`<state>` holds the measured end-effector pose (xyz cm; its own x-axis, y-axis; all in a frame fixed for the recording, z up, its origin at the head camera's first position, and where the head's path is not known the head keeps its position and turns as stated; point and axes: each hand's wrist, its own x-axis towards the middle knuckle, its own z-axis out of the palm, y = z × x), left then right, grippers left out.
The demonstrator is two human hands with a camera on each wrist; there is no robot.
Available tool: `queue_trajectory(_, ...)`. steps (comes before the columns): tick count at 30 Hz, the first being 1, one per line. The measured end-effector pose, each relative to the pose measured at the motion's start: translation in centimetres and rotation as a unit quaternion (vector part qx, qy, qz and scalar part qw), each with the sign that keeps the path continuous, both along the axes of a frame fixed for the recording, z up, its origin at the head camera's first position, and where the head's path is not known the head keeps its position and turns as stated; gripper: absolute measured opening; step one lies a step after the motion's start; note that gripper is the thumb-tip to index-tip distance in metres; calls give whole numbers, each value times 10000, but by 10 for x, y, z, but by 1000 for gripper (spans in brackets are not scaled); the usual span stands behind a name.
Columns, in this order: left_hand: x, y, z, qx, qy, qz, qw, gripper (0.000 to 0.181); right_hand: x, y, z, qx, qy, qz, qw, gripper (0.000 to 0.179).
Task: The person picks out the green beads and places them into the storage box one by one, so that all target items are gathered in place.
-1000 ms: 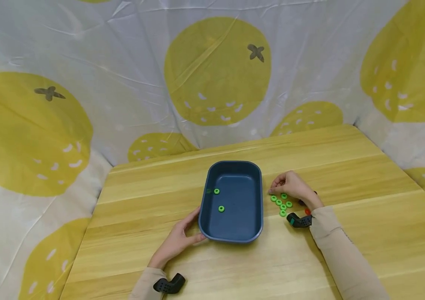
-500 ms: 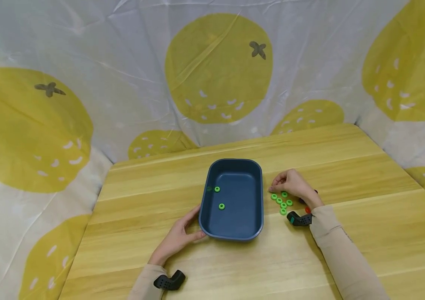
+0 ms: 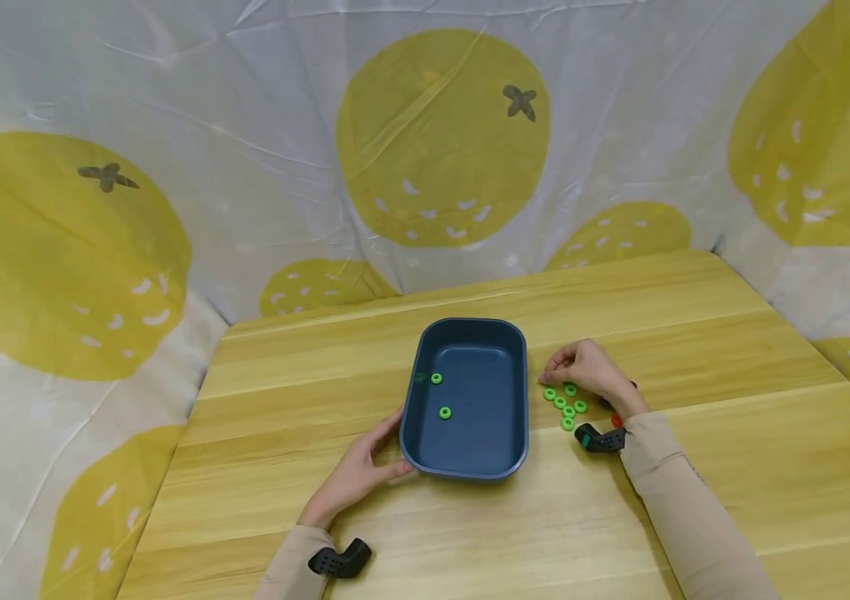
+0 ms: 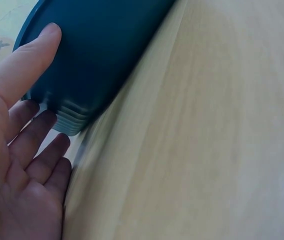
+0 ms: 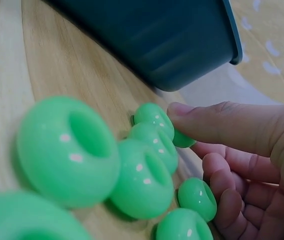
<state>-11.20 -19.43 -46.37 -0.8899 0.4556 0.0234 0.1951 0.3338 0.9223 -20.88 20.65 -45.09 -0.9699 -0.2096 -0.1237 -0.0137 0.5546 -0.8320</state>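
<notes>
My left hand [image 3: 356, 477] holds the near left corner of a deep dark blue plastic bin [image 3: 470, 477]. In the left wrist view its thumb [image 4: 44, 42] lies against one wall while the other fingers curl by the ribbed corner. Two green rings lie inside the bin, one of them a ring [image 3: 445, 412] near the middle. To the bin's right, my right hand [image 3: 582, 367] is low over several glossy green rings [image 3: 568, 412]. Its thumb and index finger pinch a green ring [image 5: 184, 140], mostly hidden behind the thumb in the right wrist view.
A red piece [image 3: 617, 421] and a dark object [image 3: 607, 403] lie partly hidden under the right wrist. The wooden table [image 3: 305, 375] ends at a hanging cloth [image 3: 267, 167] with yellow fruit prints. Each wrist carries a black camera mount [image 3: 340, 559].
Both hands keep their places at the bin and the rings. Only the head view has shifted slightly.
</notes>
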Motion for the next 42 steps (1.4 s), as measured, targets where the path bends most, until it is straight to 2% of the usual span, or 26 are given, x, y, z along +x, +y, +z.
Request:
queue_trajectory(11, 1, -1, 1, -128, 0, 35, 9999, 80, -2, -2, 0, -69, 33, -344, 9994, 19)
queue_trajectory(19, 0, -2, 1, -185, -4, 48, 9998, 80, -3, -8, 5, -567, -125, -1257, 9904, 31)
queue_trajectory(22, 0, -1, 1, -186, 9, 52, 9998, 80, -3, -8, 6, -668, -195, -1341, 9885, 33)
queue_trajectory(28, 1, -1, -1, -156, 90, 47, 9998, 80, -2, -7, 10, -1272, -286, -1504, 9800, 34)
queue_trajectory(32, 2, 0, -2, -155, 127, 34, 9998, 79, 0, -7, 20, -1391, -391, -1667, 9754, 36)
queue_trajectory(35, 1, 1, -2, -157, 138, 32, 9998, 79, -1, -11, 32, -1277, -402, -1636, 9774, 40)
queue_trajectory(42, 0, 0, -1, -167, 36, 114, 9998, 79, -20, -37, 63, -1212, -268, -1369, 9828, 39)
